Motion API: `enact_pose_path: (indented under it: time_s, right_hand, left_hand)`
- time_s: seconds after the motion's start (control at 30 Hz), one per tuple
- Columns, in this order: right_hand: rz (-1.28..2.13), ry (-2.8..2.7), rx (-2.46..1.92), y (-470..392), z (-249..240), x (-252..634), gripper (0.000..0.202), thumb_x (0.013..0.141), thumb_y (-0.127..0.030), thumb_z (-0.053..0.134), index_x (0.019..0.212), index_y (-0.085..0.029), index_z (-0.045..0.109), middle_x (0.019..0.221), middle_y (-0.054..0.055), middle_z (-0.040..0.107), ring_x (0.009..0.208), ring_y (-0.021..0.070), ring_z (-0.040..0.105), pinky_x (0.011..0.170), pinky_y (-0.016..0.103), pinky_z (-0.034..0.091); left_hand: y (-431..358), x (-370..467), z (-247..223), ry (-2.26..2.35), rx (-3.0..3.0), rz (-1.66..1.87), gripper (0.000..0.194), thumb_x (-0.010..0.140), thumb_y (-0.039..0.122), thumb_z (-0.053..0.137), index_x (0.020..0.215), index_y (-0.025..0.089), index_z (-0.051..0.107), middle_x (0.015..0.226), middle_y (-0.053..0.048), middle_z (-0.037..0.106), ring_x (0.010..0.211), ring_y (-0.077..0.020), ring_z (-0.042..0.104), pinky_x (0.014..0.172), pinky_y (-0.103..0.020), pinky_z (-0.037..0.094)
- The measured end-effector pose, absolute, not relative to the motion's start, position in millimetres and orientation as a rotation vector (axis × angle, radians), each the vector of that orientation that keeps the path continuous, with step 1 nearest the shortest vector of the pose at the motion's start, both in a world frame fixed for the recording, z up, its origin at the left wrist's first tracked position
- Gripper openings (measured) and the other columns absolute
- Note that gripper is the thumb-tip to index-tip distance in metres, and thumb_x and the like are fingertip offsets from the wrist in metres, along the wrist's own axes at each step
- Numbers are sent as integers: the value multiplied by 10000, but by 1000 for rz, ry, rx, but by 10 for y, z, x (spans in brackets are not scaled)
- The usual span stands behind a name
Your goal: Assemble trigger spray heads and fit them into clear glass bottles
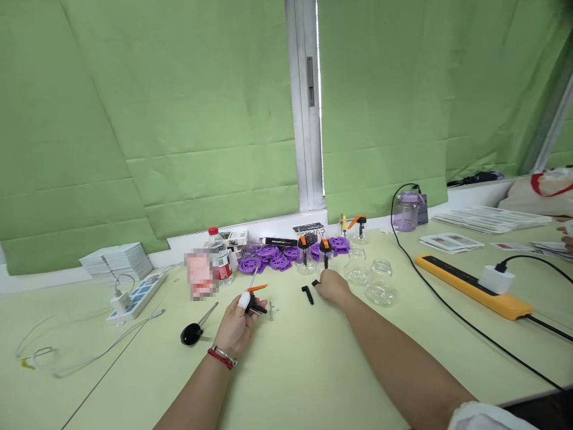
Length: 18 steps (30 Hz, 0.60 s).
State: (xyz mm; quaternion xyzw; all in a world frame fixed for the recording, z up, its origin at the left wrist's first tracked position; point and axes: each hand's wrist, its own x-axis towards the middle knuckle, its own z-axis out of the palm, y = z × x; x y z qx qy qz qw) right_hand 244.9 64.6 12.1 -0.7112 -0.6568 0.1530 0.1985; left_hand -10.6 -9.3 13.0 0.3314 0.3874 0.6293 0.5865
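My left hand (239, 319) is closed around a black plastic fitting with an orange lever (257, 289); a white cover shows on one fingertip. Beside it on the table lie a thin metal pin (271, 311) and a black round-ended tool with a metal shaft (192, 333). My right hand (332, 286) reaches further out, its fingers closed at a small black part (316, 282), mostly hidden by the hand. Just left of that lies a black L-shaped part (308, 294). Behind stand clear jars with orange-topped black fittings (305, 254) in them.
Purple plastic discs (268, 257) are heaped at the back near a water bottle (220, 257). Clear jars (380, 283) stand right of my right hand. Further right are a yellow power strip (470, 286) and a black cable; a white power strip (138, 295) lies left.
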Motion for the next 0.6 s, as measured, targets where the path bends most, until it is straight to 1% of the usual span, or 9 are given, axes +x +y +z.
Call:
enact_pose_path:
  time_s: [0.07,0.17,0.2,0.27,0.43,0.6]
  right_hand:
    - [441,-1932,-1849,574,172,2355,130,725,-207,570,814,-141,636,869,107,666,796,216,608,594,258,371]
    - [515,-2095,-1570,399,200,2095,116,736,-249,581,817,-194,641,817,13,667,721,128,585,583,202,349]
    - [551,-2177,-1401,330,195,1996,119,740,-247,573,820,-188,639,803,12,663,697,122,573,566,200,335]
    - [565,-2232,-1272,194,178,1817,112,736,-246,571,806,-183,632,762,7,651,646,115,540,536,201,297]
    - [526,-2271,-1259,-13,181,1617,86,743,-212,558,783,-180,627,666,-12,608,560,95,463,514,218,217]
    - [527,-2264,-1241,-18,193,1620,113,755,-196,539,820,-181,630,704,0,619,599,107,477,529,220,222]
  left_hand:
    - [-95,-107,147,905,774,1481,88,821,218,580,842,134,566,785,-81,654,797,-194,675,708,-279,546]
    - [-103,-113,173,888,765,1503,98,825,227,577,836,130,567,795,-91,657,819,-210,675,699,-278,553]
    - [-108,-111,181,879,758,1509,103,833,230,565,836,128,567,795,-92,656,825,-212,675,707,-280,554]
    - [-125,-97,195,866,742,1512,115,853,231,534,842,122,566,789,-92,654,831,-210,674,730,-283,553]
    - [-169,-24,203,835,725,1463,124,863,231,516,852,121,573,789,-86,650,819,-185,672,752,-265,542]
    - [-182,-10,150,781,740,1453,169,831,291,569,873,128,586,844,-87,641,852,-187,647,782,-299,525]
